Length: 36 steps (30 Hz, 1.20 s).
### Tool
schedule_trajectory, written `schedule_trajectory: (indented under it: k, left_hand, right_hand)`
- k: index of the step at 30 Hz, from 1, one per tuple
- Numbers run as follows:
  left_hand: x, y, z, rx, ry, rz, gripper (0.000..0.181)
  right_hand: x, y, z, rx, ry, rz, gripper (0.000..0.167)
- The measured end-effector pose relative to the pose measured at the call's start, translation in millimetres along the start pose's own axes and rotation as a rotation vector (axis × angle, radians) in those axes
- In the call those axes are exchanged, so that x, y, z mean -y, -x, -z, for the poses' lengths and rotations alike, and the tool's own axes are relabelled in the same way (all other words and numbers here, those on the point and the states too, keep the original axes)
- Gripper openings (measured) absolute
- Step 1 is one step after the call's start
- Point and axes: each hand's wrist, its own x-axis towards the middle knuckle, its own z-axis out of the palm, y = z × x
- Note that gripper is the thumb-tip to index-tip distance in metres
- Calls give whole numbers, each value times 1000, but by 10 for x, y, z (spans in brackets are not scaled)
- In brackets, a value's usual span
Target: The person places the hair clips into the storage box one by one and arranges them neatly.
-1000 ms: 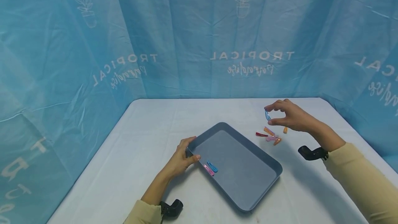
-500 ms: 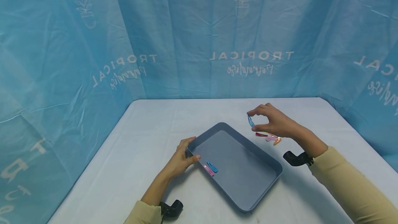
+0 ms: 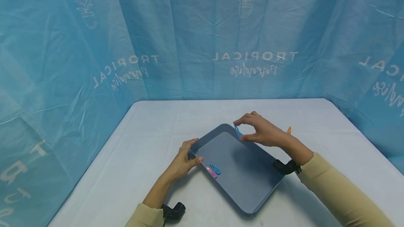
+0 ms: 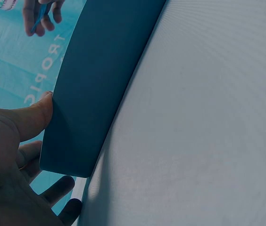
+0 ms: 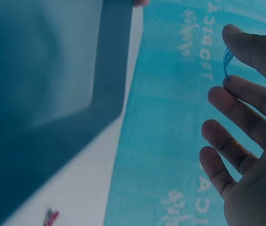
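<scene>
My right hand (image 3: pixel 260 130) pinches a blue snap hair clip (image 3: pixel 238 131) by its ends between thumb and index finger, above the far edge of a grey rectangular tray (image 3: pixel 240 171). In the right wrist view, that same clip (image 5: pixel 227 62) spans the thumb and a fingertip, while the other fingers are spread. My left hand (image 3: pixel 184 160) holds the tray's left corner; the left wrist view has its thumb (image 4: pixel 41 110) against the tray wall. Inside the tray, a second blue clip (image 3: pixel 215 168) and a pink clip (image 3: pixel 211 172) lie side by side near the left hand.
An orange clip (image 3: pixel 289 130) shows past the right forearm on the white table (image 3: pixel 164 122); the forearm hides the spot beside it. A blurred red clip (image 5: pixel 51 217) appears in the right wrist view. A blue printed curtain (image 3: pixel 189 38) surrounds the table.
My right hand has moved left with the blue clip, from above the loose clips to over the tray's far edge. Its arm now covers most loose clips. The left hand and tray have stayed put.
</scene>
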Motion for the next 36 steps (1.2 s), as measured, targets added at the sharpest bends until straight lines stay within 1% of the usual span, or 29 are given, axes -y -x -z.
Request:
schedule_trajectory:
  k: [5, 9, 15, 22, 29, 36]
  left_hand:
    - [11, -6, 0, 1, 5, 2, 69]
    - [10, -9, 0, -1, 7, 9, 69]
    - [-4, -14, 6, -4, 6, 12, 70]
    - [-3, -2, 10, 4, 5, 15, 69]
    - [-19, 12, 11, 5, 29, 13, 69]
    - [-15, 8, 9, -2, 18, 2, 71]
  right_hand:
    - [69, -53, -159, 47, -8, 30, 54]
    - [96, -83, -275, 67, -25, 58, 52]
    - [105, -119, -432, 103, -46, 55, 50]
    - [112, -133, -595, 165, -17, 61, 49]
    - [134, -132, -708, 204, -21, 64, 48]
    - [118, -135, -809, 233, -31, 54, 47]
